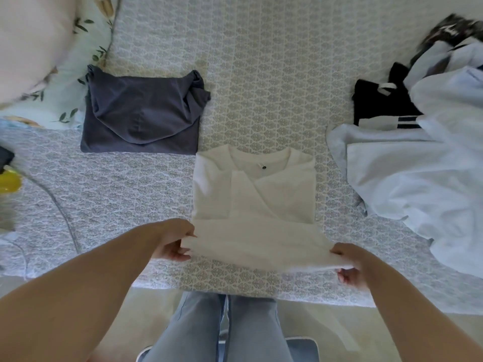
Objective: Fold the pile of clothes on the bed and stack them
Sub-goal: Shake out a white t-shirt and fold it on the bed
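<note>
White tee point(254, 189), soft matte knit with sleeves folded in across the front and a small dark round tag at the inside collar (no legible text), lies collar-away near the bed's point(261, 74) front edge; left hand point(173, 244) and right hand point(349, 266) each pinch a bottom hem corner, lifting it off the cover. Folded slate-grey top point(141, 116), smooth, roughly rectangular, sits toward the back-left of the lattice-patterned quilted cover, beside a leaf-print pillow point(52, 74). Unfolded pile point(418, 165) at the right edge: crumpled pale-blue fabric over a black garment with white stripes.
</note>
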